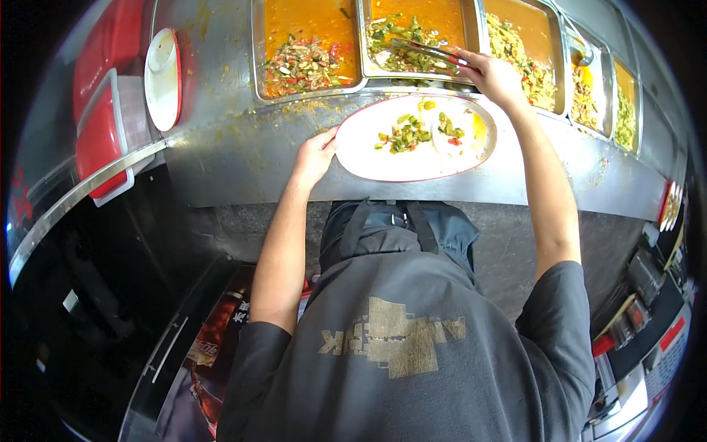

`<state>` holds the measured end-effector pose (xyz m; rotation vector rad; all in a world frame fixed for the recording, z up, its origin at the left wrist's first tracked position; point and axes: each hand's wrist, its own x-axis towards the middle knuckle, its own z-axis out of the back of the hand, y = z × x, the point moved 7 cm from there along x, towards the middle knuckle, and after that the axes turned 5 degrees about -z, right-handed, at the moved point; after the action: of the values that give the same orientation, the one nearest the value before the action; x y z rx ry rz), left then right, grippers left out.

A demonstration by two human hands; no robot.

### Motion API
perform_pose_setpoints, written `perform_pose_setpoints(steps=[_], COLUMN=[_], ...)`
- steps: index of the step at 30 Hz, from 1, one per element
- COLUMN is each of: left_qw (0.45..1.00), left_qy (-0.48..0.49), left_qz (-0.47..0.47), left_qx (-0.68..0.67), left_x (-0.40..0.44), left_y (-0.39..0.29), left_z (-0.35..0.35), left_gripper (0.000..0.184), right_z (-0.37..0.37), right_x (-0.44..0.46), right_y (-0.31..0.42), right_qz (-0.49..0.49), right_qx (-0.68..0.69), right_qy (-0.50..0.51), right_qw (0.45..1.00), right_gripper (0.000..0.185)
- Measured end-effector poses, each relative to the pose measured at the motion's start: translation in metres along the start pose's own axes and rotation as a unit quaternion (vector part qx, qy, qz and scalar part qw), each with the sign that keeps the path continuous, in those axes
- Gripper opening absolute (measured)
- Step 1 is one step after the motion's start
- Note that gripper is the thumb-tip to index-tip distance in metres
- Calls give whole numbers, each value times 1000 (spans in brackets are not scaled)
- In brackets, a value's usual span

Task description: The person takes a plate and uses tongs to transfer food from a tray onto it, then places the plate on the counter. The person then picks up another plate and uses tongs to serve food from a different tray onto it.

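Note:
My left hand grips the left rim of a white oval plate with a red edge. Chopped green vegetables with red bits lie in the middle of the plate, and more food sits in its right part. My right hand is closed around a pair of metal tongs. The tongs' tips reach into a steel tray of green vegetables in orange, oily sauce, just beyond the plate. What the tips hold, if anything, cannot be made out.
Left of that tray stands another tray of chopped meat and peppers; several more line up rightward. A white oval plate lies at the counter's left, near red containers. Food scraps dot the steel counter.

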<state>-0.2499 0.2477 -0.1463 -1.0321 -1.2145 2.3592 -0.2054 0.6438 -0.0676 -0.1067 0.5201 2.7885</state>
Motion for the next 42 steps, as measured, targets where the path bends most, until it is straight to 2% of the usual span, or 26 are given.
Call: perform_pose_setpoints(steps=[5, 8, 11, 15, 19, 22, 23, 26, 30, 33, 36, 42], left_qw=[1000, 1000, 1000, 1000, 1000, 1000, 1000, 1000, 1000, 1000, 1000, 1000], left_qy=[4, 10, 17, 23, 4, -10, -6, -1, 0, 13, 5, 0], left_qz=[-1, 1, 2, 8, -10, -17, -12, -6, -6, 2, 7, 10], left_qx=[-1, -12, -12, -9, -4, 12, 1, -21, -17, -21, -19, -27], left_x=[1, 2, 2, 0, 0, 1, 1, 0, 0, -3, -4, -1], left_y=[2, 4, 3, -4, -3, 2, 3, 1, -2, -12, -10, 0], left_z=[1, 0, 0, 0, 1, 2, 1, 0, -1, -1, 0, -1], left_gripper=[37, 37, 37, 37, 37, 37, 37, 36, 36, 36, 37, 37], right_z=[36, 61, 49, 50, 55, 64, 57, 65, 43, 27, 14, -4], right_x=[-24, -56, -91, -122, -129, -116, -113, -86, -44, -24, -10, -4], right_y=[-1, 17, 18, 46, 55, 39, 25, 3, -10, -11, -10, -8], right_qz=[-15, 14, 90, 8, 32, -9, -30, -87, -122, -97, -60, -60], right_qx=[71, 158, 224, 111, 78, 166, 276, 121, 9, -25, -72, -70], right_qy=[-1, 51, 69, 188, 144, 112, 41, -27, 68, 101, 77, 72], right_qw=[997, 986, 968, 976, 986, 980, 960, 988, 990, 990, 993, 993], right_gripper=[35, 34, 35, 39, 47, 46, 48, 48, 48, 47, 47, 42])
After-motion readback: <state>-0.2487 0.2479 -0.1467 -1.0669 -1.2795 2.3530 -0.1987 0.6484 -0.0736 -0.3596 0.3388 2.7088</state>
